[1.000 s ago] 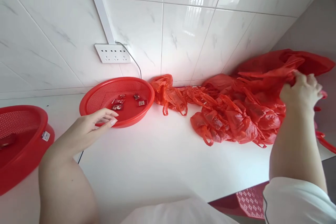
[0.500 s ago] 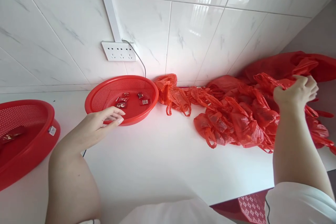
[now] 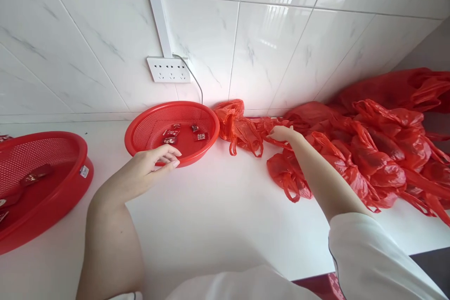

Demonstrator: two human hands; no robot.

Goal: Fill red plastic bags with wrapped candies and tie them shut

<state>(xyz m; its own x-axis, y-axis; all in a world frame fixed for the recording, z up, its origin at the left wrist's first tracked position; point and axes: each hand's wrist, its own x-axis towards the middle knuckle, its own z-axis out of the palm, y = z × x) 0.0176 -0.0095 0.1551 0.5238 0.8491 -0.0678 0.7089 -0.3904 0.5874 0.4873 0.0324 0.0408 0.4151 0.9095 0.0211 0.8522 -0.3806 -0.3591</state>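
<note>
My left hand (image 3: 154, 164) rests at the near rim of a round red sieve basket (image 3: 140, 126), fingers loosely curled and holding nothing. Several small red wrapped packets (image 3: 183, 133) lie on the basket's floor. My right hand (image 3: 281, 134) reaches left across the white counter (image 3: 218, 211) and pinches a strip of red plastic bag (image 3: 246, 131) near the wall. A big heap of crumpled red plastic bags (image 3: 369, 150) stretches from there to the right edge.
A larger red basket (image 3: 70, 159) with a few red packets stands at the far left. A white socket strip (image 3: 168, 69) with a grey cable hangs on the tiled wall behind. The counter's front edge runs along the lower right.
My right hand has let go of the bags at the far right and swung left to the bag strip by the wall. The view has shifted a little; my left hand stays by the basket.
</note>
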